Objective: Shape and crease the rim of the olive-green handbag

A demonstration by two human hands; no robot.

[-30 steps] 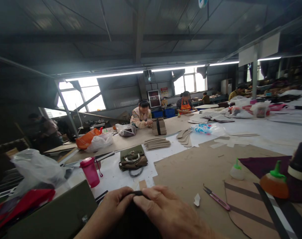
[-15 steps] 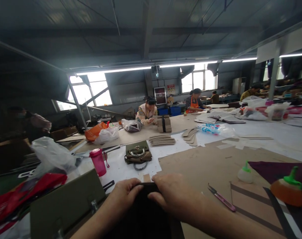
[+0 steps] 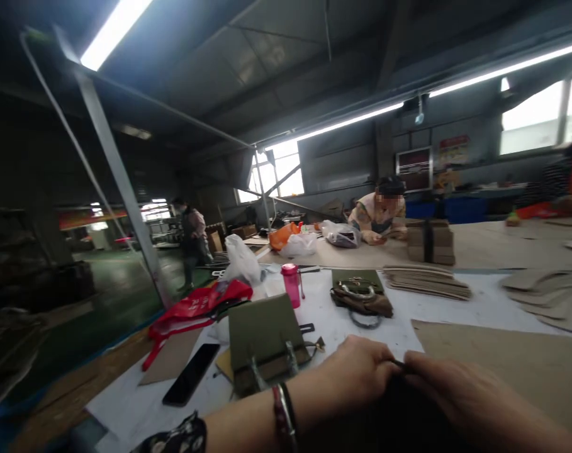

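Head view: left hand (image 3: 356, 371), right hand (image 3: 474, 396) both curled, gripping edge of black piece (image 3: 399, 412) between them.

Worn on your head, the camera faced forward and down at a slight tilt, close above your left hand (image 3: 356, 371) and right hand (image 3: 474, 393), which sat nearer the lens than the pink water bottle (image 3: 291, 284). Past that bottle, it looked far across the workshop toward the distant windows (image 3: 276, 167).
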